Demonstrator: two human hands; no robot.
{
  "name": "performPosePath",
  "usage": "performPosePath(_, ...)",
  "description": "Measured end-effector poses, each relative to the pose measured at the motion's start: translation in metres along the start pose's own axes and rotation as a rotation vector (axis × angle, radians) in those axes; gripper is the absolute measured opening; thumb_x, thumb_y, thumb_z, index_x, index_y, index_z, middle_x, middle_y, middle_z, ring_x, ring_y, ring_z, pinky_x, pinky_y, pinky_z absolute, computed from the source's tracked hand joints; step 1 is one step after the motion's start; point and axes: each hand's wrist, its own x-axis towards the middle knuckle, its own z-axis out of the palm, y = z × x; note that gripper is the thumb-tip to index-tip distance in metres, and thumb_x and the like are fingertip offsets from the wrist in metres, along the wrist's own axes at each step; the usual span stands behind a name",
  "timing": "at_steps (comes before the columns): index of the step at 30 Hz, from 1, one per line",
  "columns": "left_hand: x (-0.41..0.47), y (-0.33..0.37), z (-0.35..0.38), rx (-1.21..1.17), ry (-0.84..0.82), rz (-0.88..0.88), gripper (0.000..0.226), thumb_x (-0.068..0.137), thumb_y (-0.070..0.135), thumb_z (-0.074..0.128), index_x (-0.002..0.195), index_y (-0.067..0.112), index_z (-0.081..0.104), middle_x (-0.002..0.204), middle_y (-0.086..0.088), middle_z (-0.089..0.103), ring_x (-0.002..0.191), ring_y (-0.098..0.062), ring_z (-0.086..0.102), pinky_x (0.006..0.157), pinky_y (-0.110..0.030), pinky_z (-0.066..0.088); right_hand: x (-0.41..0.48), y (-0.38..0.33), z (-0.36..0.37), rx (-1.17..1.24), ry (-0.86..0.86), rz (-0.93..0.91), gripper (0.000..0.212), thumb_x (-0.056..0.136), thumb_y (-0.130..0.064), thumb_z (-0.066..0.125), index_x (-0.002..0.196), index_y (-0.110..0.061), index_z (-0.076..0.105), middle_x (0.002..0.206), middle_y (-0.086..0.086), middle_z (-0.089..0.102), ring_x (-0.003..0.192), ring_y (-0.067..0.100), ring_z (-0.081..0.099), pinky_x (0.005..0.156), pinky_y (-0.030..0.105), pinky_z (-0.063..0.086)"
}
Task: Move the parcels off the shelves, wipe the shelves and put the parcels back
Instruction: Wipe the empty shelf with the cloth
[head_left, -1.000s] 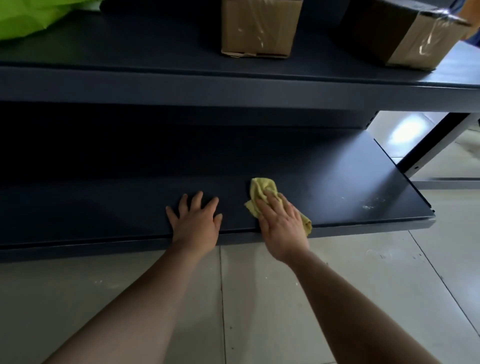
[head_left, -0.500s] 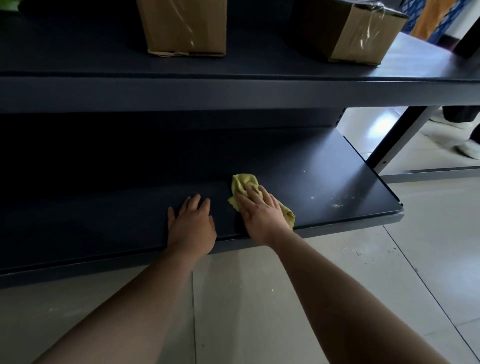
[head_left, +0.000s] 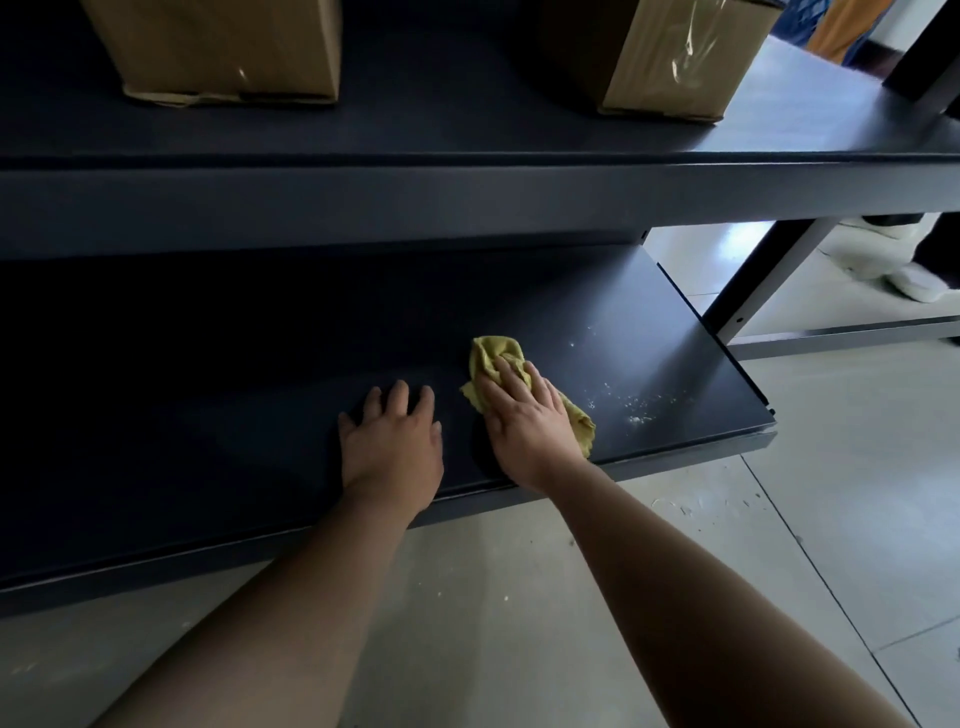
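Right grip (head_left: 524, 421) flat on cloth (head_left: 493, 353), left grip (head_left: 392, 441) flat on shelf (head_left: 208, 415), parcels (head_left: 223, 47) above

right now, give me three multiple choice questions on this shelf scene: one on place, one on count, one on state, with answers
1. Where is the yellow cloth? A in a bucket B on the floor C on the lower shelf
2. How many cardboard parcels show on the upper shelf? A two B none C four
3. The left hand is A gripping a parcel B flat, holding nothing C holding the cloth

C, the right hand presses it there; A, both stand in view; B, its fingers lie spread on the shelf.
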Motion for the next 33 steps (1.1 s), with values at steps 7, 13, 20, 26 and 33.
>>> performPosePath(7,0.023,0.032,-0.001,0.022,-0.092,0.03,0.05,0.101,0.043,0.019,0.149,0.034,0.01,0.158,-0.006,0.008,0.142,-0.044,0.008,0.109,-0.065,0.018,0.006,0.048,-0.013,0.016,0.033,0.205,0.054,0.101,-0.035,0.026,0.153,-0.029,0.014,0.162,-0.005,-0.004,0.148,0.022,-0.011,0.119,0.038,-0.006)
performPosePath(13,0.041,0.057,0.003,0.147,-0.063,0.094,0.051,0.101,0.043,0.017,0.15,0.031,0.007,0.158,-0.01,0.011,0.139,-0.048,0.018,0.106,-0.056,0.031,-0.009,0.079,-0.018,0.073,0.122,0.36,0.053,0.097,-0.033,0.032,0.15,-0.033,0.024,0.162,-0.006,0.004,0.148,0.02,-0.007,0.119,0.038,-0.005)
performPosePath(20,0.045,0.066,0.004,0.2,-0.038,0.109,0.053,0.1,0.043,0.018,0.151,0.031,0.007,0.157,-0.011,0.013,0.137,-0.048,0.023,0.098,-0.051,0.041,0.037,0.075,-0.022,0.004,-0.01,0.023,0.052,0.099,-0.027,0.034,0.151,-0.033,0.024,0.162,-0.006,0.005,0.148,0.026,-0.005,0.12,0.04,-0.002)
performPosePath(26,0.056,0.074,-0.003,0.2,-0.096,0.087,0.053,0.101,0.047,0.016,0.15,0.032,0.006,0.157,-0.013,0.013,0.135,-0.05,0.024,0.095,-0.054,0.044,0.052,0.11,-0.033,0.049,0.035,0.269,0.056,0.096,-0.026,0.035,0.151,-0.026,0.025,0.162,-0.001,0.002,0.148,0.027,-0.005,0.119,0.039,-0.001)
performPosePath(33,0.062,0.079,-0.005,0.171,-0.17,0.03,0.052,0.101,0.047,0.015,0.15,0.033,0.004,0.158,-0.014,0.007,0.137,-0.051,0.018,0.099,-0.058,0.039,0.006,0.093,-0.021,0.139,0.205,0.334,0.058,0.093,-0.031,0.039,0.148,-0.02,0.026,0.162,0.005,0.002,0.147,0.025,-0.014,0.115,0.036,-0.02)
